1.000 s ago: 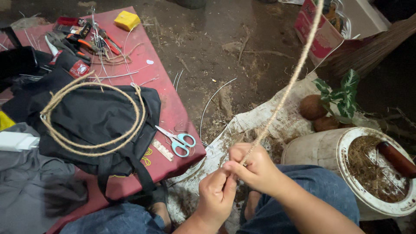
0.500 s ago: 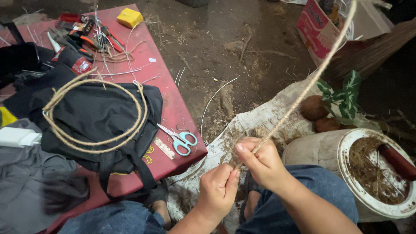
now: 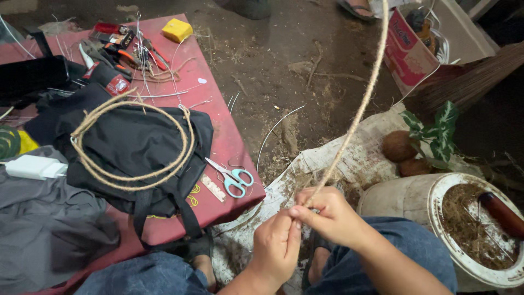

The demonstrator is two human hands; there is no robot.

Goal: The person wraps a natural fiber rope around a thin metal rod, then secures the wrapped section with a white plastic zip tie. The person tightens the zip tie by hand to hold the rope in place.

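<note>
The right hand (image 3: pixel 327 216) pinches the near end of a long, stiff, jute-wrapped cord (image 3: pixel 357 112) between thumb and forefinger, the other fingers curled around it. The left hand (image 3: pixel 275 246) lies directly beside it, touching, its fingertips closed on the same end just below the right hand's pinch. From this shared grip the cord rises away from the person, up and to the right, then bends back toward the upper edge of the view, so its long axis runs from the fingers outward and overhead. The right hand sits higher on the cord and is the nearer one to its free length.

Below the hands lie the person's blue-jeaned knees and a dirty white sack (image 3: pixel 338 158) spread on the earth floor. To the right lies a white plastic bucket (image 3: pixel 415 196) on its side, filled with brown fibre. To the left, near the low red table's (image 3: pixel 218 128) right edge, lie blue-handled scissors (image 3: pixel 232 177); farther in, a finished ring of jute-wrapped cord (image 3: pixel 134 145) rests on a black fabric bag (image 3: pixel 131 142).
</note>
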